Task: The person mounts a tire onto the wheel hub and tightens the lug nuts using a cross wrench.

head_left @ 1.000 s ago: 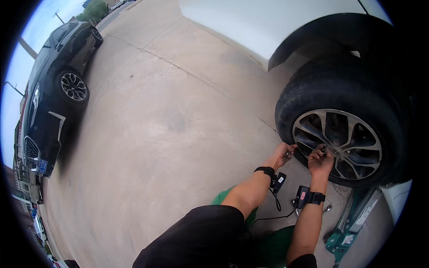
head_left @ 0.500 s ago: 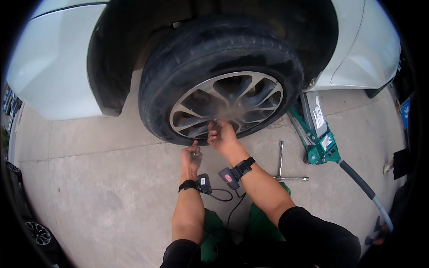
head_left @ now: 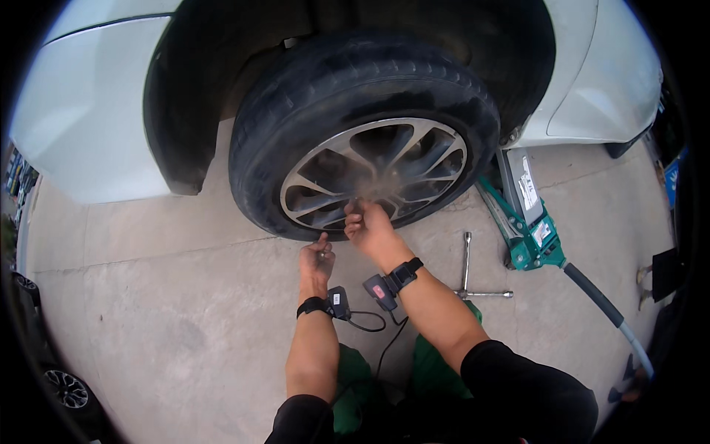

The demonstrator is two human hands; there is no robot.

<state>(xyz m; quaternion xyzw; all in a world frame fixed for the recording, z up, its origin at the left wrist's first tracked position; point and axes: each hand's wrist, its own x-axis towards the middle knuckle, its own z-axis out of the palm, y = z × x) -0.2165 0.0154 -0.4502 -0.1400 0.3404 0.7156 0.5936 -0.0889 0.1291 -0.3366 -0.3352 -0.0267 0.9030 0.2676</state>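
A black tyre [head_left: 270,148] on a silver alloy wheel [head_left: 296,181] fills the wheel arch of a white car. My right hand [head_left: 370,226] is at the lower spokes near the wheel's centre. Its fingers are pinched together, and whatever is between the fingertips is hidden. Lower and to the left, my left hand [head_left: 316,260] is by the bottom edge of the tyre with its fingers curled in. A small shiny spot shows at those fingers, too small to name. The middle of the wheel looks hazy, so its hub is hard to make out.
A green floor jack [head_left: 538,244] with a long handle [head_left: 595,296] stands at the car's right side. On the concrete [head_left: 185,318], a cross-shaped lug wrench [head_left: 466,266] lies right of my right forearm. Cabled dark devices [head_left: 381,292] are strapped to my wrists.
Both hands keep nearly the same place and grip. The view has shifted very slightly; the wheel and jack look unmoved.
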